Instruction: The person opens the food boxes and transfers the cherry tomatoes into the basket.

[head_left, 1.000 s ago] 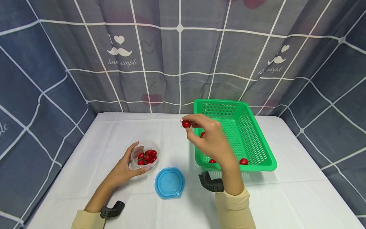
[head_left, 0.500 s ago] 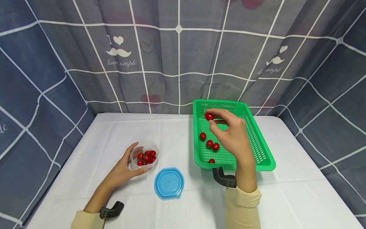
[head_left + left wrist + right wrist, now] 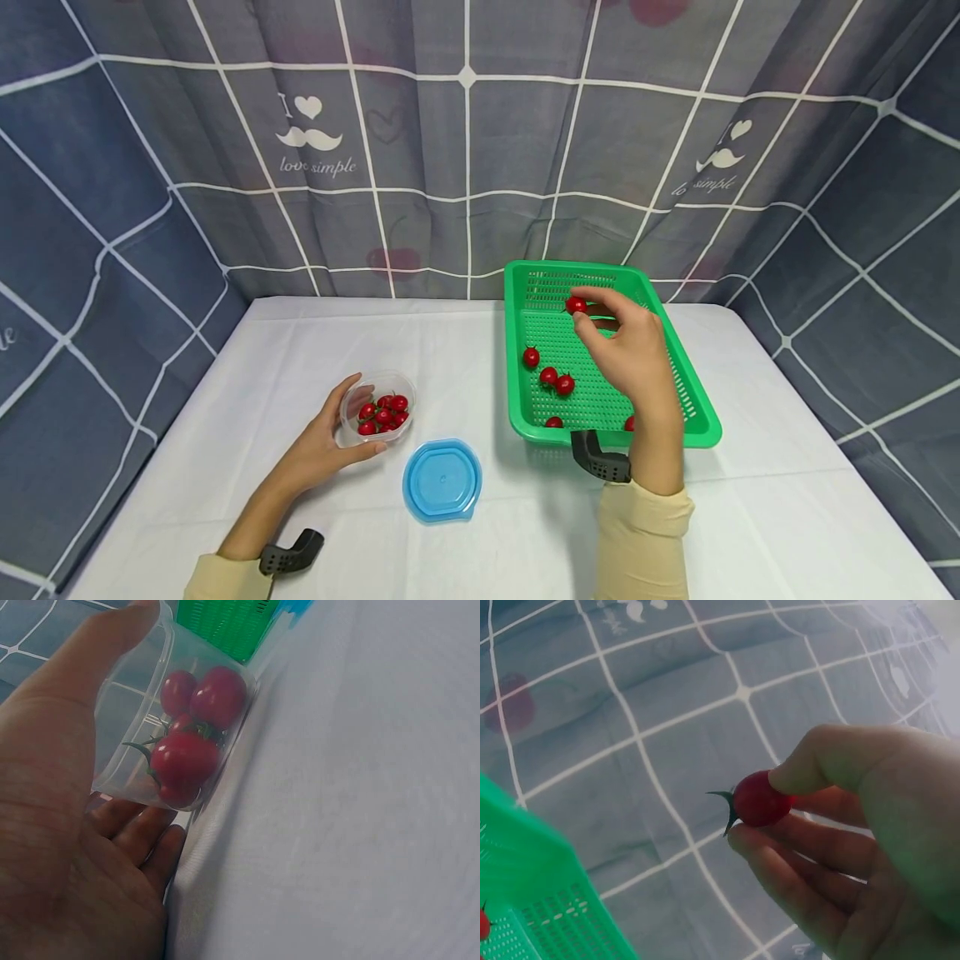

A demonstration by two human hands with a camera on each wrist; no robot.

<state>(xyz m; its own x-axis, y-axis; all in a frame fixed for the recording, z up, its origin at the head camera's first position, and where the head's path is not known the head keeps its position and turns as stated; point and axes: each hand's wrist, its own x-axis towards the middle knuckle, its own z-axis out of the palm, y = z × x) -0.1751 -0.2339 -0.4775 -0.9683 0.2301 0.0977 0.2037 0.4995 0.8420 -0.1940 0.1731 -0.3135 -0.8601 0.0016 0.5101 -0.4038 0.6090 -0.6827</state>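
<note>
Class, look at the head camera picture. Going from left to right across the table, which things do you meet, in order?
Left hand → clear tub of cherry tomatoes → blue lid → green basket, above which the right hand pinches a cherry tomato.

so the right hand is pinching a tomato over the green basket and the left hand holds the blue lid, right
Not quite. The left hand holds the clear tub of tomatoes, as the head and left wrist views show; the blue lid lies untouched on the table beside it. The rest stands: the right hand pinches a tomato over the green basket.
</note>
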